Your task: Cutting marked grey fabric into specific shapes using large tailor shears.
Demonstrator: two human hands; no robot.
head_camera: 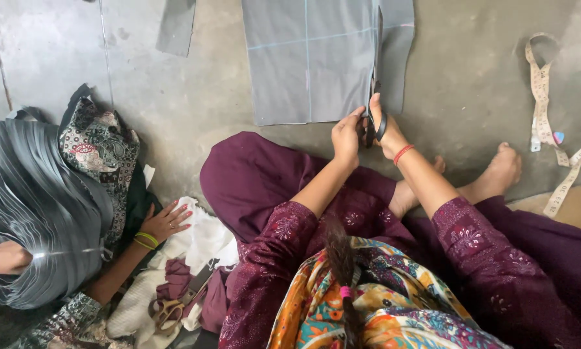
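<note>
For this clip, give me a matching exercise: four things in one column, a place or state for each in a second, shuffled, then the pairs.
Things:
1. grey cloth
2. black scissors
3. measuring tape
4. gold-handled scissors

Places or states:
A. lying on the pile of white and maroon cloth at lower left
B. held in the right hand, blades on the cloth
C. loose on the floor at far right
D. spread flat on the floor, marked with pale lines

Pairs: 1-D, 2-B, 3-C, 4-A
</note>
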